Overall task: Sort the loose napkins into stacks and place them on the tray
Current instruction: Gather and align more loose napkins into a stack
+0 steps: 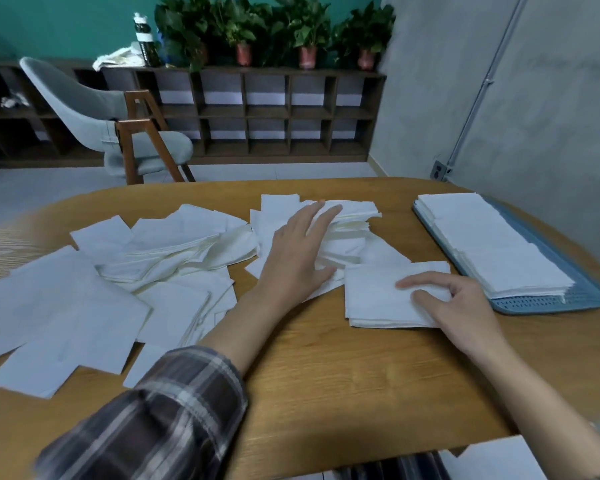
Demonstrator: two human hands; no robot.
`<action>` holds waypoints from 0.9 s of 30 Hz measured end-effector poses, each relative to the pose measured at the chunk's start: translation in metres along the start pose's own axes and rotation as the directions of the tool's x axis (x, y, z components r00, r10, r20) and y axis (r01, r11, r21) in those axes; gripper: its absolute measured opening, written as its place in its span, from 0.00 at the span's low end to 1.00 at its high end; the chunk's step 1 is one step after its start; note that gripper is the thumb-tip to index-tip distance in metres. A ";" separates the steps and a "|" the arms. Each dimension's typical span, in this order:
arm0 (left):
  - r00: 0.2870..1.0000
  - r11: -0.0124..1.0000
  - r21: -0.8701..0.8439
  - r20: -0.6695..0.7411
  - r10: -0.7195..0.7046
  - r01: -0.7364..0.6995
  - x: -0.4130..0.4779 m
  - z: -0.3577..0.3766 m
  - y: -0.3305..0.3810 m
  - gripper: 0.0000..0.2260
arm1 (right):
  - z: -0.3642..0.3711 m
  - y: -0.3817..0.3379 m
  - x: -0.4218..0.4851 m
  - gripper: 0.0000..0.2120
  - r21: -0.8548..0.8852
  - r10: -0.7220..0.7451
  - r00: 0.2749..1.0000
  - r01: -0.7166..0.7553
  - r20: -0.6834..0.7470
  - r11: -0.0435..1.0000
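Loose white napkins (125,271) lie scattered over the left and middle of the wooden table (326,375). My left hand (298,251) lies flat with straight fingers on a pile of napkins (347,220) at the table's centre. A small squared stack of napkins (371,299) sits just right of it. My right hand (458,306) rests on that stack's right edge, fingers bent, thumb and fingertips pressing the top sheet. On the blue tray (551,301) at the right lie tall neat stacks of napkins (492,247).
The tray lies close to the grey wall at the table's right edge. Beyond the table stand a grey chair (97,116) and a low dark shelf (257,112) with potted plants on top. A white sheet (499,459) shows at the bottom right.
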State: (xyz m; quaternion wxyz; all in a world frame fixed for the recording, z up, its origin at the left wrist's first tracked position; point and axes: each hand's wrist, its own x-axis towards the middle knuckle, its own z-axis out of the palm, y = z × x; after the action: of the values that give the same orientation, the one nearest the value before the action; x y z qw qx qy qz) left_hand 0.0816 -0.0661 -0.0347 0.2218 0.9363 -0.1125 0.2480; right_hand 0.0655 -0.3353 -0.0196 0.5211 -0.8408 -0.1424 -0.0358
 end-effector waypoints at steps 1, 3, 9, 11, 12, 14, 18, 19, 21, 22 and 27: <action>1.000 0.999 0.036 0.016 0.017 -0.018 0.005 0.004 0.001 0.40 | -0.004 0.000 -0.001 0.21 -0.003 0.003 1.000 -0.003 -0.002 1.000; 0.999 0.998 0.054 0.009 0.032 -0.032 0.013 0.011 0.002 0.33 | -0.012 -0.002 -0.003 0.20 -0.014 0.007 1.000 -0.008 -0.018 1.000; 0.989 0.995 0.006 -0.115 0.095 -0.095 0.005 0.008 -0.006 0.16 | -0.034 -0.013 -0.003 0.18 -0.003 0.001 0.993 -0.002 -0.118 1.000; 0.988 0.991 -0.008 -0.084 0.133 -0.134 -0.005 -0.001 -0.008 0.17 | -0.036 -0.018 -0.001 0.17 0.005 -0.012 0.991 0.013 -0.134 1.000; 0.986 0.988 -0.009 -0.065 0.153 -0.154 -0.010 -0.006 -0.009 0.17 | -0.036 -0.022 0.000 0.17 0.015 -0.013 0.990 0.015 -0.137 1.000; 0.985 0.985 -0.007 -0.019 0.174 -0.174 -0.024 -0.017 -0.009 0.17 | -0.033 -0.028 0.002 0.16 0.044 -0.017 0.988 0.024 -0.153 0.999; 0.984 0.989 -0.032 0.096 0.147 -0.145 -0.056 -0.042 -0.010 0.16 | -0.022 -0.041 0.006 0.16 0.080 -0.020 0.977 0.037 -0.210 0.996; 0.981 0.990 -0.047 0.134 0.137 -0.132 -0.064 -0.049 -0.011 0.17 | -0.018 -0.044 0.007 0.16 0.084 -0.024 0.977 0.043 -0.214 0.996; 0.972 0.993 -0.057 0.205 0.112 -0.102 -0.080 -0.061 -0.014 0.19 | -0.009 -0.048 0.011 0.17 0.086 -0.041 0.979 0.060 -0.201 0.994; 0.967 0.994 -0.061 0.233 0.100 -0.088 -0.088 -0.066 -0.016 0.21 | -0.003 -0.049 0.013 0.17 0.082 -0.051 0.982 0.067 -0.184 0.994; 0.933 0.992 -0.123 0.359 0.021 0.025 -0.098 -0.084 -0.033 0.26 | 0.032 -0.050 0.029 0.18 0.027 -0.111 0.992 0.113 -0.052 0.993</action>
State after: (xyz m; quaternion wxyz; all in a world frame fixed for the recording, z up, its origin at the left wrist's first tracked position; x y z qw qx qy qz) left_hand -0.0264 0.0122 -0.0319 0.2561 0.9501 -0.1657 0.0648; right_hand 0.0764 -0.2807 0.0151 0.5343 -0.8224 -0.1767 -0.0838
